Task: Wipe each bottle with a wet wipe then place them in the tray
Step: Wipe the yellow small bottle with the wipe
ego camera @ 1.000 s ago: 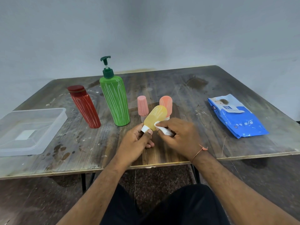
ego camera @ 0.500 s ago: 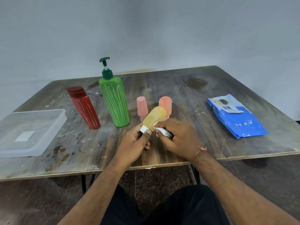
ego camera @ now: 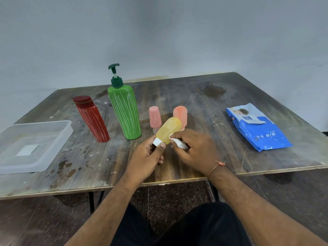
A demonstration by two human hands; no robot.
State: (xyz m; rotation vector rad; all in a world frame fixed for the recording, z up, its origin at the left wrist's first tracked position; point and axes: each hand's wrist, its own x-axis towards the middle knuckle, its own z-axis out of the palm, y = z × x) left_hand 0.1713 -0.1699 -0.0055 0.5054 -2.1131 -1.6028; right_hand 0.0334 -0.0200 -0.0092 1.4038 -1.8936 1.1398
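Yellow bottle (ego camera: 168,130) held above worktop (ego camera: 213,110), cap end pinched in left hand (ego camera: 149,157), long axis tilting up and away. Right hand (ego camera: 193,150) gripping wipe (ego camera: 178,143) against bottle's lower right side. Tray (ego camera: 58,137) well apart, leftward, nearer left hand.

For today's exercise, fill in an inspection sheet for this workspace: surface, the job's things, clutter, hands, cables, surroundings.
Surface: worn wooden table, stained and scratched.
Job's things: yellow bottle held tilted above the table; red bottle, green pump bottle and two pink bottles standing; clear tray holds no bottles; wet wipe; blue wipes pack.
Clutter: nothing seen.
Hands: left hand grips the yellow bottle's white cap; right hand presses the wipe against it.
Cables: nothing seen.
Surroundings: plain grey wall; dark floor.
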